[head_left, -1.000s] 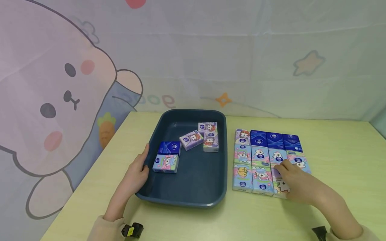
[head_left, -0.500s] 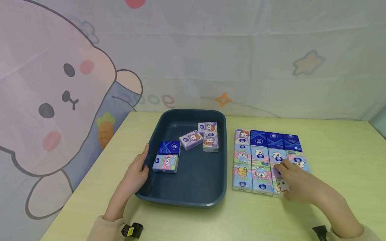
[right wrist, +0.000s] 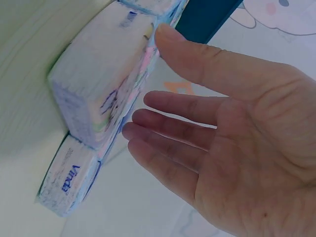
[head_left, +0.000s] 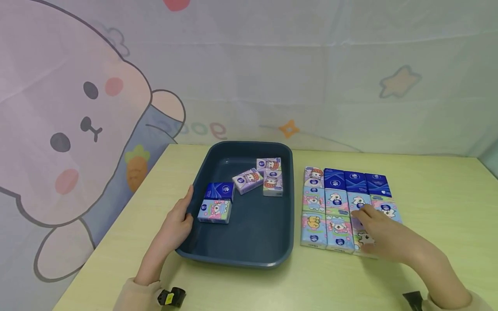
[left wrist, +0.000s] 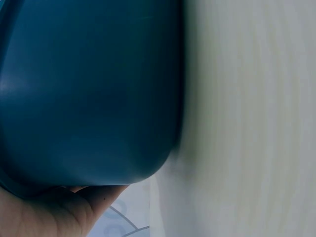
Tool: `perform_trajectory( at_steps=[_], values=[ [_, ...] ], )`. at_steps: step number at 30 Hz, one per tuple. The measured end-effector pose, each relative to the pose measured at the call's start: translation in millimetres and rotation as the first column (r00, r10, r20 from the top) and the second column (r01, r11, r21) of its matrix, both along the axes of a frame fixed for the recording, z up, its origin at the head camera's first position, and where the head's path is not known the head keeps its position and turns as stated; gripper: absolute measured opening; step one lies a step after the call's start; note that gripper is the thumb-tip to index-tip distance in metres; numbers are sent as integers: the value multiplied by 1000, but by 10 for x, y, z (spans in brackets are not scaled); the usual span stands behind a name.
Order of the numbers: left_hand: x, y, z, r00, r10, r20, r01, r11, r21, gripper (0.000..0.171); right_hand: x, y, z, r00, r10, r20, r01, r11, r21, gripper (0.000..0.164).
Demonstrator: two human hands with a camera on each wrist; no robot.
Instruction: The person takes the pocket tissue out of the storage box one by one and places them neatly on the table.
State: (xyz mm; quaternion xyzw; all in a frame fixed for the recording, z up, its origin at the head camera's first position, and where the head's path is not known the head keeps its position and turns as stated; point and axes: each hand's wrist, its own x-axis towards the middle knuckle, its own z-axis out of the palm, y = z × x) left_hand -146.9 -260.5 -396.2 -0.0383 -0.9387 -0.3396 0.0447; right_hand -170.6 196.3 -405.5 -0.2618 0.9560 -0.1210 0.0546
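Observation:
My left hand [head_left: 177, 222] grips the left rim of a dark blue plastic tub [head_left: 253, 257]; in the left wrist view its fingers lie against the outer wall. Inside the tub are a dark blue tissue pack [head_left: 219, 191], a light blue one [head_left: 215, 211] and several purple ones [head_left: 248, 180]. To the right, several tissue packs form a tight block of rows on the table. My right hand [head_left: 383, 235] is over the block's front right part, hiding some packs. In the right wrist view its fingers are spread apart beside the nearest pack [right wrist: 98, 74], holding nothing.
The pale yellow-green table [head_left: 249, 289] reaches back to a cloth backdrop [head_left: 264, 86] with a cartoon bear. A strip of table separates the tub from the block of packs. Dark blue packs [head_left: 355, 182] make up most of the block's back row.
My right hand has stayed over the same packs, its fingers and thumb loosening slightly and lifting. The left hand, tub and packs keep their places.

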Motion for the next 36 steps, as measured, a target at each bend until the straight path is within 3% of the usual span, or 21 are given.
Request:
perform_trajectory(
  at_steps=[7, 17, 22, 28, 36],
  values=[
    [16, 23, -54, 1000, -5, -8, 5, 1000, 11, 67, 17, -174, 131, 997, 43, -61, -47, 997, -62, 58],
    [19, 52, -83, 1000, -6, 6, 6, 1000, 22, 68, 45, -355, 170, 994, 16, -107, -27, 994, -104, 55],
    [2, 44, -64, 1000, -9, -5, 9, 1000, 4, 68, 35, -432, 209, 991, 37, -127, -53, 991, -126, 55],
    [-22, 13, -21, 1000, -6, -19, 6, 1000, -2, 67, -17, -592, 311, 992, 48, -113, -63, 989, -133, 59],
    [-8, -2, 1, 1000, -3, -14, 3, 1000, 2, 67, -178, -743, 357, 997, 77, -26, -80, 977, -197, 60]
  ],
)
